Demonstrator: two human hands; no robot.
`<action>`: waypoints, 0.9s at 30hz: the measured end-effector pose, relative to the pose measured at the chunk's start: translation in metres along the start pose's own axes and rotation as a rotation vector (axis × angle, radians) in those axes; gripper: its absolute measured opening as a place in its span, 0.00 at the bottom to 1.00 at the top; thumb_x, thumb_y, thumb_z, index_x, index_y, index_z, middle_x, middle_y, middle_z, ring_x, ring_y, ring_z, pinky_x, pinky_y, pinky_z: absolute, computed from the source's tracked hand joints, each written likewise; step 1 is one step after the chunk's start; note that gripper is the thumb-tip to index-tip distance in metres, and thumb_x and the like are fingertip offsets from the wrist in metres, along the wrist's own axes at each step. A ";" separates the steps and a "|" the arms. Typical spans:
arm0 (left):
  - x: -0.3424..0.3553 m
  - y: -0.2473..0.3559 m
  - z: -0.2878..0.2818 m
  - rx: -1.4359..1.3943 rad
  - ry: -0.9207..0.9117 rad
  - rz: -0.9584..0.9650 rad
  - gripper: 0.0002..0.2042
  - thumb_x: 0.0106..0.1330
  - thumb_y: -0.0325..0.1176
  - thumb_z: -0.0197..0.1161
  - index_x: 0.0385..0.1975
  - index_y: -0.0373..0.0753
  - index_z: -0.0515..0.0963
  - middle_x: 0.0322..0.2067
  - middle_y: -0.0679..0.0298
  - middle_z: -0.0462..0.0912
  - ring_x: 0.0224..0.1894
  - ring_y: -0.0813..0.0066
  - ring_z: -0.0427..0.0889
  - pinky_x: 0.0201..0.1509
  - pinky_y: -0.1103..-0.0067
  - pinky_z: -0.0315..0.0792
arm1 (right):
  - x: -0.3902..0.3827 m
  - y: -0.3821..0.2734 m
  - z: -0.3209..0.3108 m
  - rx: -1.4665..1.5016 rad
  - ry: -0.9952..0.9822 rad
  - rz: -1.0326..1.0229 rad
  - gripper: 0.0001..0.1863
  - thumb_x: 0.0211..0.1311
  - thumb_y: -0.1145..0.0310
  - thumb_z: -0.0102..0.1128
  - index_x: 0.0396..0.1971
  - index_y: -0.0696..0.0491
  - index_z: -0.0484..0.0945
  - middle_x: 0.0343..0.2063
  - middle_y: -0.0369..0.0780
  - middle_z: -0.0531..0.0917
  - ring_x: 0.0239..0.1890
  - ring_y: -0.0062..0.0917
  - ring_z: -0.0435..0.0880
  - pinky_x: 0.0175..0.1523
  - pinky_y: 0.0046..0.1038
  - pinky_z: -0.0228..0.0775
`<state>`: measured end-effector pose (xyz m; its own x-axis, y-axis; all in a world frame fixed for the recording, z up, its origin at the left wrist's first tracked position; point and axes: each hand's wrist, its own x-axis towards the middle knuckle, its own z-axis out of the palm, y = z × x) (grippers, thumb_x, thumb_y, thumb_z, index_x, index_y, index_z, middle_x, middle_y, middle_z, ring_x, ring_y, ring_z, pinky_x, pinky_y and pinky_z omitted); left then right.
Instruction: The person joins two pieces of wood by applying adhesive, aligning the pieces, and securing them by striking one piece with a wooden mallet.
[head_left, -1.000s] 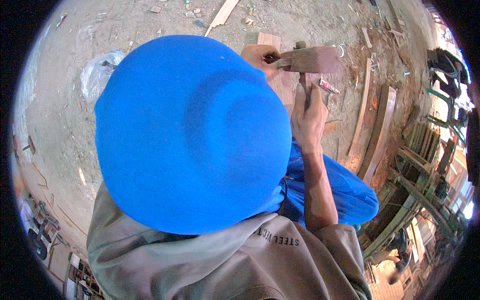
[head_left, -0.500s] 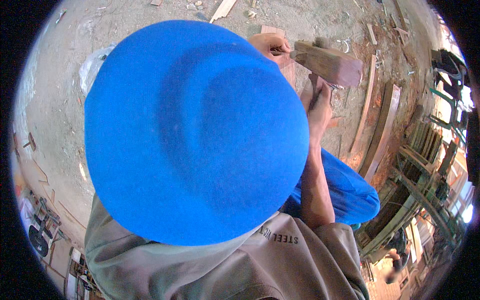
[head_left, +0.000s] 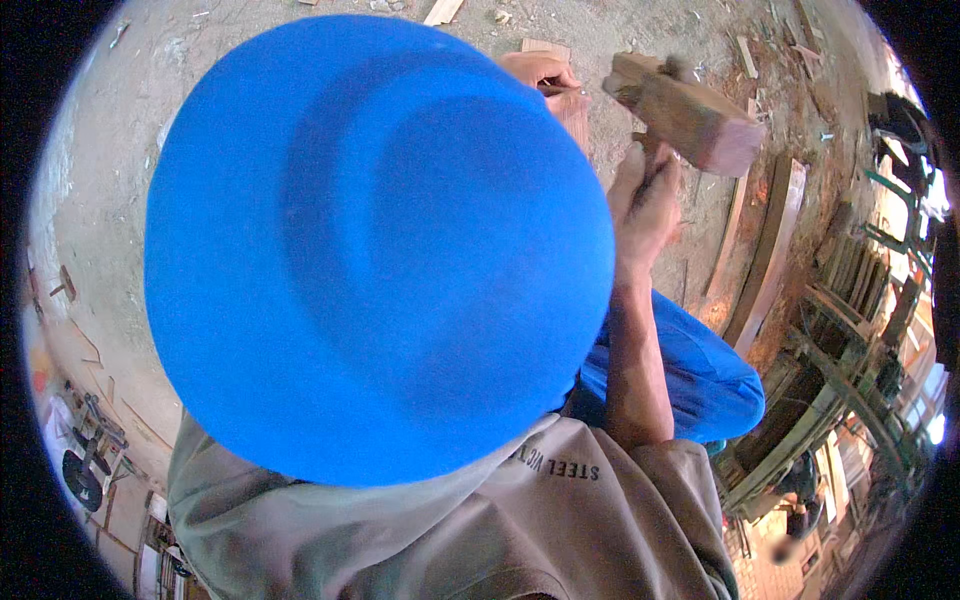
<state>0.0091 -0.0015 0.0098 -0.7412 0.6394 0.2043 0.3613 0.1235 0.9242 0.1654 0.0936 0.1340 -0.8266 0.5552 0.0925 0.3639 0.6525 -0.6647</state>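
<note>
Dirt floor [head_left: 110,230], black shirt lettering [head_left: 571,470], gripped mallet [head_left: 695,112]

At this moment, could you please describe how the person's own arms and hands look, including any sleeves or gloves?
The left hand and right hand wear no gloves. The right forearm is bare, with no watch or band visible, below a loose grey-brown short sleeve. The blue hat hides the left forearm, so its sleeve's length cannot be told.

- A long, squared brown timber [head_left: 769,255] lay on grey dirt ground [head_left: 120,210].
- A thin brown wooden strip [head_left: 728,232] lay beside it.
- A pale wooden piece [head_left: 443,12] lay well apart.
</note>
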 end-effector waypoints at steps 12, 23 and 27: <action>0.005 0.009 -0.004 0.001 -0.014 -0.181 0.14 0.60 0.41 0.76 0.41 0.41 0.86 0.28 0.61 0.86 0.30 0.79 0.83 0.35 0.76 0.77 | 0.009 -0.008 0.002 -0.038 -0.092 0.015 0.14 0.74 0.68 0.53 0.52 0.60 0.74 0.38 0.57 0.84 0.41 0.57 0.84 0.42 0.49 0.74; -0.004 0.000 0.001 0.016 0.008 0.010 0.14 0.61 0.41 0.74 0.40 0.39 0.86 0.25 0.63 0.85 0.28 0.79 0.81 0.34 0.77 0.77 | 0.004 -0.008 0.004 0.096 0.070 -0.028 0.15 0.74 0.69 0.50 0.54 0.61 0.73 0.38 0.61 0.83 0.40 0.60 0.83 0.42 0.51 0.74; -0.006 -0.005 -0.001 0.008 -0.001 -0.045 0.14 0.60 0.43 0.75 0.37 0.39 0.87 0.24 0.61 0.85 0.26 0.75 0.82 0.33 0.74 0.77 | 0.006 -0.005 0.004 -0.055 -0.189 0.074 0.15 0.74 0.67 0.53 0.53 0.61 0.74 0.36 0.56 0.85 0.40 0.56 0.85 0.42 0.47 0.76</action>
<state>0.0106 -0.0064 0.0039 -0.7565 0.6336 0.1620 0.3319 0.1585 0.9299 0.1564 0.0914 0.1349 -0.8606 0.4994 -0.0996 0.4454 0.6434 -0.6226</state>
